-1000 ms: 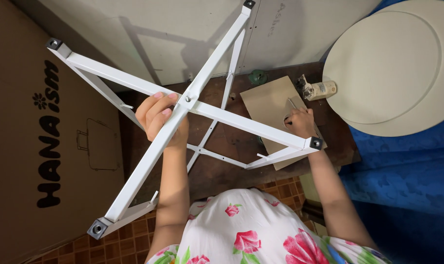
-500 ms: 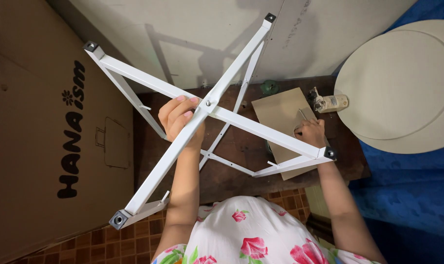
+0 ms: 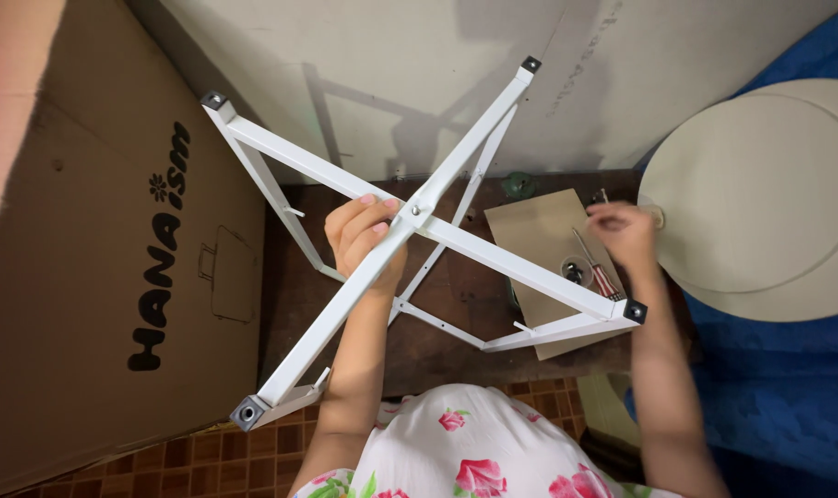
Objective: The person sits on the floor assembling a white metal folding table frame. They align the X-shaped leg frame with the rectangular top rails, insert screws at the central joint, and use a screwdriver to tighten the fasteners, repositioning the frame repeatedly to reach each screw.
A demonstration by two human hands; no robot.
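The white metal frame (image 3: 493,254), two bars crossed in an X with black caps at the ends, is seen from above, standing over a dark wooden floor patch between a large cardboard box (image 3: 115,277) and a round cream-coloured disc (image 3: 760,198). The frame is held at its crossing by the left hand (image 3: 368,235); the grip there is closed around the bar just beside the centre joint, with the fingertips curled over the top edge. The right hand (image 3: 626,235) is raised over a flat piece of cardboard (image 3: 539,231) that lies on the floor beneath the frame's right arm. The grip of this hand is blurred, so whether anything is pinched in it cannot be told. A screwdriver (image 3: 596,267) with a striped handle is seen lying on the cardboard piece, just below the right hand, with a small dark round part (image 3: 573,272) beside it. A pale wall (image 3: 437,65) is seen behind the frame. Brown tiles (image 3: 188,456) are visible at the lower left, near one capped foot.
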